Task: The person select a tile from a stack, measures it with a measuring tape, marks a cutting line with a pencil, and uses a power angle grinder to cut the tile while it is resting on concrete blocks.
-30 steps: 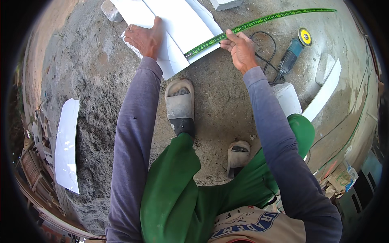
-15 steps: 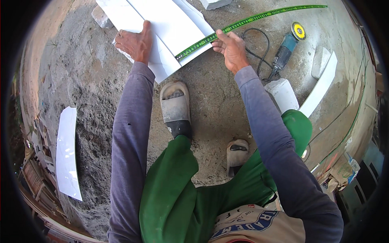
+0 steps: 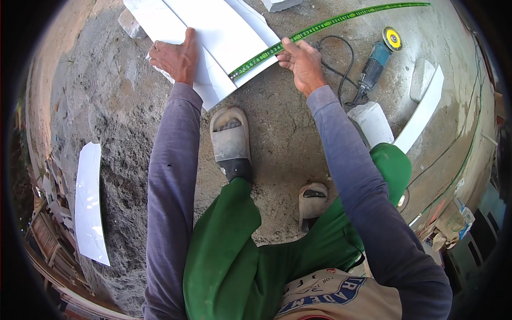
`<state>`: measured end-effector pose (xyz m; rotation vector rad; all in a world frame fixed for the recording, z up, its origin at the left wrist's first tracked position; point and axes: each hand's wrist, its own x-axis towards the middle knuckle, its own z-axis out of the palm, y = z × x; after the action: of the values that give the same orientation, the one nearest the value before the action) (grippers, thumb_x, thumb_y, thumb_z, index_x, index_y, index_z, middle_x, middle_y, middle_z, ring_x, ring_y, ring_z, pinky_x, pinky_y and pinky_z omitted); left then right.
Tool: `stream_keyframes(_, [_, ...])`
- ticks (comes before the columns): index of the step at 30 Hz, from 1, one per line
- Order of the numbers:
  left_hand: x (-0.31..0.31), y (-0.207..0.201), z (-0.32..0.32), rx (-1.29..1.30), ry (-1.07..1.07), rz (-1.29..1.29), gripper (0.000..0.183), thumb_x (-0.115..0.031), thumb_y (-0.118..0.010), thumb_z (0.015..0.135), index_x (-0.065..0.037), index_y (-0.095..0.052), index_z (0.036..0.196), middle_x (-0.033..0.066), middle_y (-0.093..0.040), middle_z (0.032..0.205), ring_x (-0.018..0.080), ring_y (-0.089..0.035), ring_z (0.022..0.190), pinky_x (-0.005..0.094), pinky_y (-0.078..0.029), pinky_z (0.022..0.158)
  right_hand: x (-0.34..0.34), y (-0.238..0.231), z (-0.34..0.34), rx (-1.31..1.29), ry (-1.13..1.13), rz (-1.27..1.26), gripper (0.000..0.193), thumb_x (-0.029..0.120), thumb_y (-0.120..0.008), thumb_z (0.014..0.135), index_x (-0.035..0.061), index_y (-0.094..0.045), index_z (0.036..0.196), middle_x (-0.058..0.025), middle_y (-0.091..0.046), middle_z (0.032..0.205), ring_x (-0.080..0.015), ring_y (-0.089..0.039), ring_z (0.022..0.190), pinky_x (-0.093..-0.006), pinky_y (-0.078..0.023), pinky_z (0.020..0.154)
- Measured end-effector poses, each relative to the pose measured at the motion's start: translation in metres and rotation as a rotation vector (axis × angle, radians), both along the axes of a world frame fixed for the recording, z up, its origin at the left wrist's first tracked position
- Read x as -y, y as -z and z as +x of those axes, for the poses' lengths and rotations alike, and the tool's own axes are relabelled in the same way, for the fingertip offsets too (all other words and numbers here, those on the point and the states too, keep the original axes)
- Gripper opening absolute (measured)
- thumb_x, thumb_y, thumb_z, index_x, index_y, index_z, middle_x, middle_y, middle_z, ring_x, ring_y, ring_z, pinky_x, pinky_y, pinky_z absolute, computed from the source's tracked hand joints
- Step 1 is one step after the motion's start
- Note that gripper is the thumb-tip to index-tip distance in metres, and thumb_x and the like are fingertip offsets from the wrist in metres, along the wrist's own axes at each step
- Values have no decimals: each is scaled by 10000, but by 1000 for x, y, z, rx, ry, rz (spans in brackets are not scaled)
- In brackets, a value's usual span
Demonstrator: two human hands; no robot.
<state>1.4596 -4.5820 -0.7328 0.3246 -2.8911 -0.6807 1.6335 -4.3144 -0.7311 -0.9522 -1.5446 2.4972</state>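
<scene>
A stack of white sheet-like panels [image 3: 224, 32] lies on the ground ahead of me, glossy and overlapping. My left hand [image 3: 177, 57] clasps the left edge of the stack, its thumb stretched across the top and its fingers bent over the side. A green tape measure [image 3: 354, 17] runs across the near end of the top panel and far out to the right; only its marked blade shows. Thumb and fingers of my right hand [image 3: 302, 63] pinch the blade at the panel's right edge. The blade's near-left end rests by the seam between two panels.
On the right an angle grinder [image 3: 373, 66] with a yellow disc lies beside its dark cord [image 3: 349, 58]. White blocks [image 3: 370, 122] and a narrow white strip [image 3: 424, 109] are nearby. Another white strip [image 3: 89, 202] rests on rough sandy ground at left. My sandalled foot [image 3: 230, 133] stands below the panels.
The panels and tape appear slightly farther left in the picture. Both hands keep their holds, and the right hand has shifted slightly left with the blade.
</scene>
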Motion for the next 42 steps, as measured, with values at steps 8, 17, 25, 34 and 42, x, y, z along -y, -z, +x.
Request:
stream_keyframes(8, [-2,2,-1,19,-2,-10,1117,-687,-834,809,220,-514,1378,373,-412,1445,521,-379,1379,672,-388,1118,1,4,-1,-3,54,-18,266,275,-802,985,40,-679,994,-85,-728,902,-163,-734,811,-314,-596,722])
stream_keyframes(17, [-5,-6,3,36,5,-19,1094,-654,-800,842,235,-486,1397,380,-396,1445,521,-366,1385,665,-388,1121,0,2,0,8,46,-4,262,283,-798,986,50,-679,986,-81,-725,894,-160,-730,809,-317,-595,725])
stream_keyframes(25, [-4,-4,3,40,-7,-44,1106,-653,-794,846,234,-472,1423,377,-387,1464,519,-369,1385,660,-385,1131,1,2,-1,4,39,5,263,279,-798,986,43,-682,985,-87,-725,897,-163,-731,811,-317,-597,726])
stream_keyframes(34, [-4,-1,3,26,-5,-22,1151,-662,-817,826,223,-439,1457,380,-403,1463,524,-366,1400,667,-372,1135,-2,1,0,8,-9,2,340,351,-815,990,61,-646,1042,-63,-680,941,-158,-706,885,-316,-582,798])
stream_keyframes(42, [-7,-6,8,-12,-5,20,1102,-609,-808,819,242,-462,1429,376,-418,1473,525,-365,1399,642,-373,1149,-2,2,0,12,-12,6,340,341,-815,989,58,-637,1052,-62,-679,952,-154,-702,872,-308,-581,795])
